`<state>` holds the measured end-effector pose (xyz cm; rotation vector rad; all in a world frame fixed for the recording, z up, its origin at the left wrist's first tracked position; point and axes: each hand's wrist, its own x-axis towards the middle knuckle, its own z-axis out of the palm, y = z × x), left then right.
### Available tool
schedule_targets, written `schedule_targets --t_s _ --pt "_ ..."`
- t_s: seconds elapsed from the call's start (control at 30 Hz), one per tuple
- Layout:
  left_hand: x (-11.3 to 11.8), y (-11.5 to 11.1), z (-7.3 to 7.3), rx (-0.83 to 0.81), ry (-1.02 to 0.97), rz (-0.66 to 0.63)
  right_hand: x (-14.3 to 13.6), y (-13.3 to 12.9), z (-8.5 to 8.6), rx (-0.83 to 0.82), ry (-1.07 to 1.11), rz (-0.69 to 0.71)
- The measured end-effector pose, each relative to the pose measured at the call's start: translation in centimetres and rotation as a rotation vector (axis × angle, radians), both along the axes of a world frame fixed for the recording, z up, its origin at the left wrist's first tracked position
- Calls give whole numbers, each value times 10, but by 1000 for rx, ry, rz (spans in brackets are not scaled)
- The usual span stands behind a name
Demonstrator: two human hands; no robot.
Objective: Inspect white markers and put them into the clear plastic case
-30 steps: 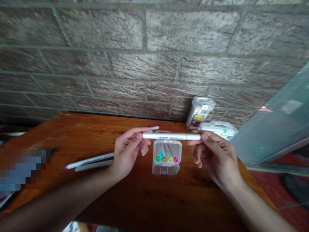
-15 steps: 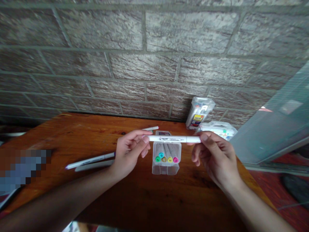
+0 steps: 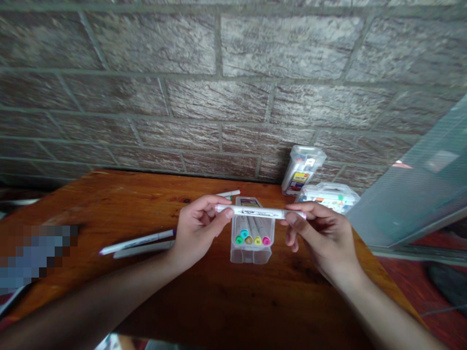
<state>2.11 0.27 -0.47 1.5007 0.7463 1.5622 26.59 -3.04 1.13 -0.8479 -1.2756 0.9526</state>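
A white marker [image 3: 257, 212] with pinkish ends and dark printing lies level between my two hands, above the table. My left hand [image 3: 199, 226] pinches its left end between thumb and fingers. Near its right end, my right hand [image 3: 323, 233] grips it with thumb and forefinger, the pink tip showing past the thumb. Behind and below the marker rests a clear plastic case [image 3: 251, 255] holding several markers with green, blue, tan, yellow and pink ends. The held marker hides part of that case.
Left of my left hand, a purple-ended marker [image 3: 138, 242] and another pale marker [image 3: 142, 250] lie on the wooden table [image 3: 109, 204]. A red-tipped marker [image 3: 233, 193] lies behind. Two more clear cases, one upright [image 3: 303, 170] and one lower [image 3: 330, 197], stand by the brick wall [image 3: 219, 97].
The marker has shifted slightly left and turned, so its printing faces me more and its right end sits a bit lower. My right hand's grip has slid inward along it.
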Motion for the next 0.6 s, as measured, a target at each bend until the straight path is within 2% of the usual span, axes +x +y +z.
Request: schedule_targets --t_s 0.2,0.37,0.6 --pt "1 -1 0 60 42 30 -4 0 -6 33 -36 -37" --pt "0 -1 -2 81 102 57 -8 -3 -4 36 -44 -41" --pt "-2 -5 4 75 85 26 -10 -11 3 -66 -21 -47"
